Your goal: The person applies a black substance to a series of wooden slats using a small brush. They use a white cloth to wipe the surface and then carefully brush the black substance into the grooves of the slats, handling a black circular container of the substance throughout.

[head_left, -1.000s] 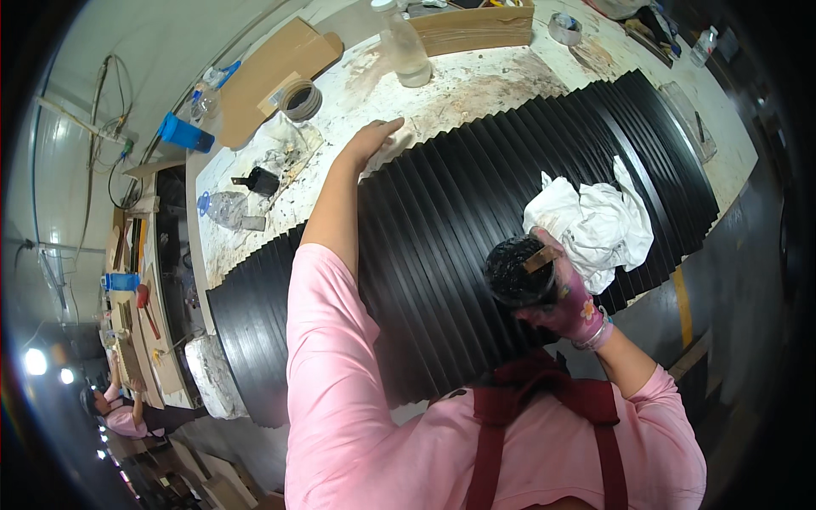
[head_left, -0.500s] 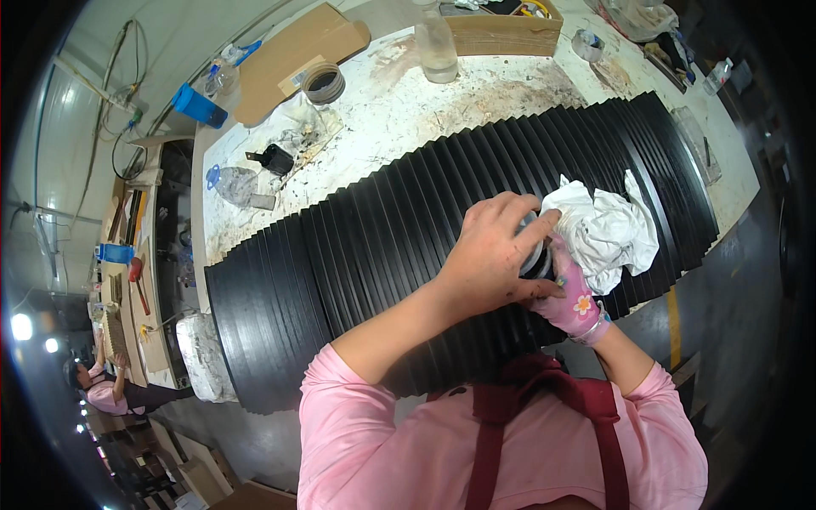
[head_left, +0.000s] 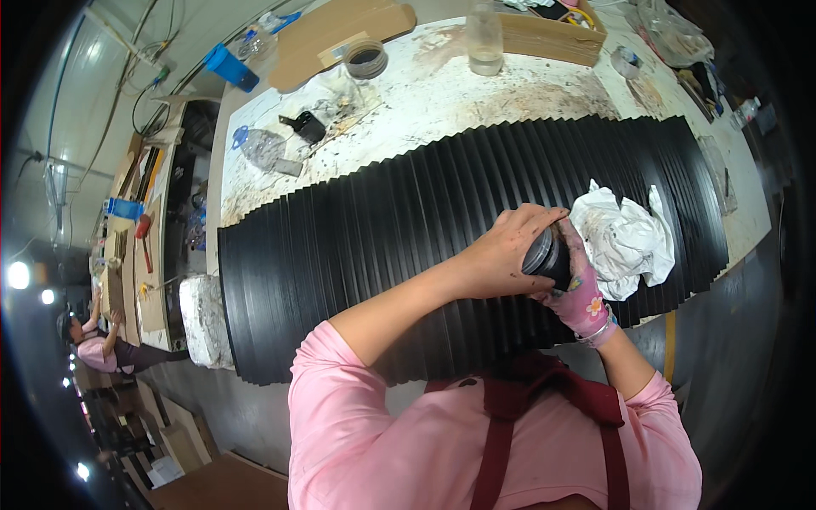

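Across the table lies a long black pleated bellows cover (head_left: 382, 246). Over its near right part I have a small round dark jar (head_left: 558, 262) between both hands. My bare left hand (head_left: 510, 251) is closed around a greyish round lid (head_left: 537, 253) at the jar's left side, fingers on top and thumb below. Whether lid and jar are apart I cannot tell. In a pink flowered glove, my right hand (head_left: 585, 297) wraps the jar from the right; its fingers are partly hidden. A crumpled white cloth (head_left: 625, 242) rests on the bellows beside that glove.
Behind the bellows, the stained white table (head_left: 416, 106) holds a clear bottle (head_left: 485, 42), a cardboard box (head_left: 552, 38), a round tub (head_left: 365, 59), a black tool-like piece (head_left: 304, 127) and a plastic bottle (head_left: 259, 146). A white block (head_left: 204, 323) stands left. Another person (head_left: 98, 336) works far left.
The whole view has shifted. Both hands still hold the jar, which has turned so more of its dark side shows between them. My left fingers have drawn closer together along the lid.
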Demonstrator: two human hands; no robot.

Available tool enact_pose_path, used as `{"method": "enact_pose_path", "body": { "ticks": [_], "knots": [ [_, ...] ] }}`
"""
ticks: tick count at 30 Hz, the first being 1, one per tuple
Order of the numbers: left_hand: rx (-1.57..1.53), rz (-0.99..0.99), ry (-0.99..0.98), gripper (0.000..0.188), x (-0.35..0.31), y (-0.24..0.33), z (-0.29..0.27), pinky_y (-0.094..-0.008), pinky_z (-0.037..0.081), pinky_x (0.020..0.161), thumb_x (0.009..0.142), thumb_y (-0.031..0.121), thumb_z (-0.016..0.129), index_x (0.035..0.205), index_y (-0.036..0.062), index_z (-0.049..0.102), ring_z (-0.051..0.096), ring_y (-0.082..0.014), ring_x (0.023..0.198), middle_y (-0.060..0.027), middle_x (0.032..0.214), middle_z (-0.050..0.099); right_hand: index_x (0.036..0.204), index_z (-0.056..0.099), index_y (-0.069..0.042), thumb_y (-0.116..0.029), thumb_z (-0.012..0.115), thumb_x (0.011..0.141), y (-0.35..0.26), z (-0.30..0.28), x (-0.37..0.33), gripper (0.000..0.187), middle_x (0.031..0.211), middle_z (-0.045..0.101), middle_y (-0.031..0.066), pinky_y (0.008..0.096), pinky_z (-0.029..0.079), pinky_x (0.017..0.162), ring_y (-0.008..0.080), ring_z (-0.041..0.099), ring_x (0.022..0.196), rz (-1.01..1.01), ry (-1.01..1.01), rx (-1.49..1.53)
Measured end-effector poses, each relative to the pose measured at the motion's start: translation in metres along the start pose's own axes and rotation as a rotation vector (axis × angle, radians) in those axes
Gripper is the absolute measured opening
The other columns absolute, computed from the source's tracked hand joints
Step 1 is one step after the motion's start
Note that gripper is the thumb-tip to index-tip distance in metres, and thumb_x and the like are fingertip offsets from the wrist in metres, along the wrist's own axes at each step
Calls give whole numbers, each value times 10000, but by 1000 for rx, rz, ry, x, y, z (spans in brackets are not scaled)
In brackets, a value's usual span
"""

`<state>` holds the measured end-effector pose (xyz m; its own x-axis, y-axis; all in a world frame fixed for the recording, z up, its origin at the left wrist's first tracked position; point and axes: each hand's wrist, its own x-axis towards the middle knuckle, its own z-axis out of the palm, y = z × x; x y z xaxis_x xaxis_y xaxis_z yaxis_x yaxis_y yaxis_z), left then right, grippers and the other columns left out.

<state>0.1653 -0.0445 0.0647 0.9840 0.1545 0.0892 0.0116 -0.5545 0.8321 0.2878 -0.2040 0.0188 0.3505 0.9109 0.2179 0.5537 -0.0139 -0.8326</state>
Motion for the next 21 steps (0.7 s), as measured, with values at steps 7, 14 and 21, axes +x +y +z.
{"method": "enact_pose_path", "body": {
  "ticks": [7, 14, 21],
  "knots": [
    [42, 18, 146, 884, 8, -1, -28, -415, 362, 1058, 695, 234, 769, 1438, 24, 340, 456, -373, 1185, -222, 1252, 453, 1486, 219, 27, -339, 740, 821, -7, -12, 17, 920, 1481, 346, 179, 396, 289, 1120, 289, 354, 1368, -54, 26, 148],
    [506, -218, 598, 940, 92, -100, -140, -441, 403, 1026, 669, 401, 752, 1397, -55, 372, 486, -414, 1174, -266, 1282, 481, 1397, 414, -5, -284, 626, 911, -7, -58, -4, 599, 1407, 436, 194, 416, 395, 1043, 332, 466, 1279, -92, 276, -83],
    [787, -277, 700, 873, 159, -220, -191, -465, 471, 904, 620, 380, 738, 1322, -45, 439, 599, -404, 1019, -268, 1109, 602, 1189, 579, -73, -187, 767, 717, 11, -73, -22, 521, 1253, 530, 189, 494, 409, 1004, 412, 493, 1209, -25, 277, -542]
  ]
}}
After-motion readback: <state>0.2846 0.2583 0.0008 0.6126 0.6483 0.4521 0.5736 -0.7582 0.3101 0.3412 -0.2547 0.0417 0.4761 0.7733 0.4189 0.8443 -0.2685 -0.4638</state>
